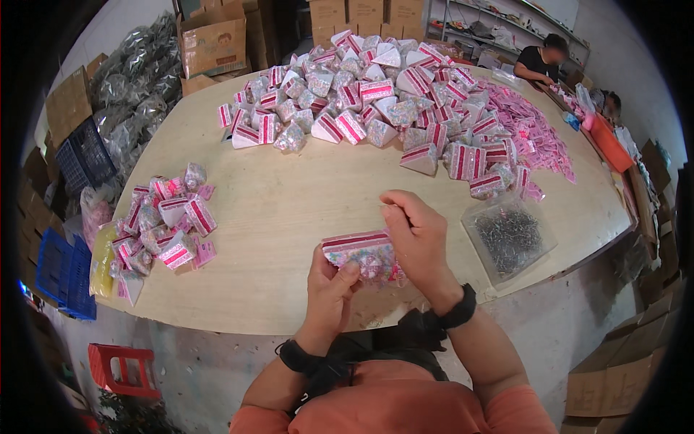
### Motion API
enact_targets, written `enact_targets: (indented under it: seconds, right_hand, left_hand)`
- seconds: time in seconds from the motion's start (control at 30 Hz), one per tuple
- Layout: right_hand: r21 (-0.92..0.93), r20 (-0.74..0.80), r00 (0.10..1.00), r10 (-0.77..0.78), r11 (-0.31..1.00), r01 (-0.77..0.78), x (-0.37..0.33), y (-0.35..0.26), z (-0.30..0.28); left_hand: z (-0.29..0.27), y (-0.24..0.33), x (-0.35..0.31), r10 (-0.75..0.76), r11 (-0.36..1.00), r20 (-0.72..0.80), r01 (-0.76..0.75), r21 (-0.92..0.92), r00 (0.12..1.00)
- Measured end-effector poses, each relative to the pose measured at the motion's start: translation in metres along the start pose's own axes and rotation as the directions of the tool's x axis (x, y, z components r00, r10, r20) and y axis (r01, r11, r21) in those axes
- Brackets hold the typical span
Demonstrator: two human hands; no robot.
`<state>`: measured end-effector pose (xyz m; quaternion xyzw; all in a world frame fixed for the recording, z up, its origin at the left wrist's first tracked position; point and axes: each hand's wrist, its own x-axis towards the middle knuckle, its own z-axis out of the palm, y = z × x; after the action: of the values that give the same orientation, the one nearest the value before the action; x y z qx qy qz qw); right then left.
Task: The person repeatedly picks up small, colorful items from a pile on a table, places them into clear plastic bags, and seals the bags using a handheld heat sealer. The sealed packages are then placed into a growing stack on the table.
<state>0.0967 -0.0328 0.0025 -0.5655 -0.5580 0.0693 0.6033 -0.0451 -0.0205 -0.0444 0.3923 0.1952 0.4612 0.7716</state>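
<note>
Head view: near my edge of the table (pixel 238 289), my left hand (pixel 332 286) is clasping a toy cake (pixel 356 247), its length running sideways; beside its right end my right hand (pixel 419 239) is pinching, contents unclear.

No wording is showing clearly enough to be read. Faint print is standing on the open cardboard box (pixel 210 52) at the far left, on the stacked cartons (pixel 365 11) at the far middle and on the brown boxes (pixel 607 390) at the near right. Pink cards (pixel 526 124), spreading at the far right, are carrying tiny, blurred markings, as are pink tags (pixel 205 251) at the left.
</note>
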Motion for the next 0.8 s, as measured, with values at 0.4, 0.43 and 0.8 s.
enact_targets:
  seconds: [0.4, 0.43, 0.8]
  right_hand:
    - [-0.180, 0.376, 0.911, -0.170, 0.951, 0.251, -0.032, -0.030, -0.036]
    - [-0.185, 0.388, 0.906, -0.169, 0.949, 0.257, -0.032, -0.031, -0.035]
    - [-0.268, 0.405, 0.895, -0.190, 0.911, 0.314, -0.034, -0.030, -0.035]
  left_hand:
    - [0.007, 0.006, 0.004, 0.376, 0.922, -0.070, -0.366, 0.127, 0.924]
    - [0.008, 0.005, 0.005, 0.386, 0.917, -0.068, -0.375, 0.132, 0.920]
    - [0.015, 0.001, 0.004, 0.431, 0.888, -0.063, -0.411, 0.205, 0.900]
